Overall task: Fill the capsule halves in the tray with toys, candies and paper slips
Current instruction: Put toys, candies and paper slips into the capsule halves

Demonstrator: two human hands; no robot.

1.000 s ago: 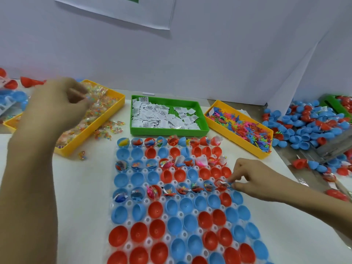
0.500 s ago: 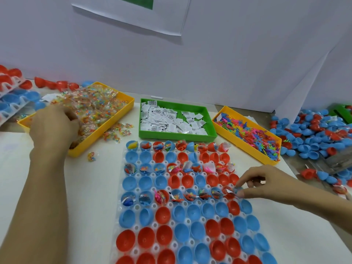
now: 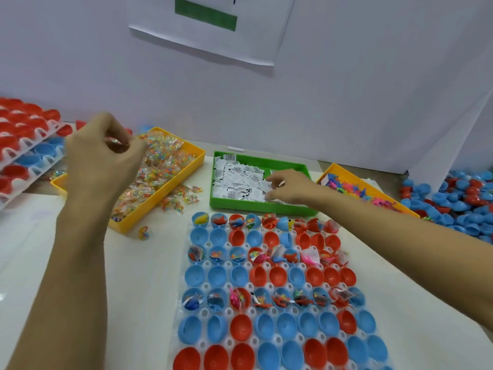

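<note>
The left hand (image 3: pixel 106 156) hovers above the near-left part of the yellow candy bin (image 3: pixel 170 166), its grip curled round a few wrapped candies (image 3: pixel 115 140) pinched between thumb and fingertips. More candies lie loose on the desk (image 3: pixel 53 249) just right of that bin. The right hand (image 3: pixel 286 186) reaches into the green bin (image 3: pixel 256 206) further right, fingers bent down onto the paper slips (image 3: pixel 237 180); its grip pinches at the slips, though whether one is truly held I cannot tell. Right of this hand stands the toy bin (image 3: pixel 344 172), with bright toys (image 3: pixel 346 186) inside. Nearer than both hands lies the tray (image 3: pixel 205 313) of red and blue capsule halves (image 3: pixel 240 327); three of its rows hold fillings, the others between and nearest are bare. Far left of the left hand are stacked trays (image 3: pixel 24 145) of halves; far right, a heap of loose halves (image 3: pixel 453 198).
</note>
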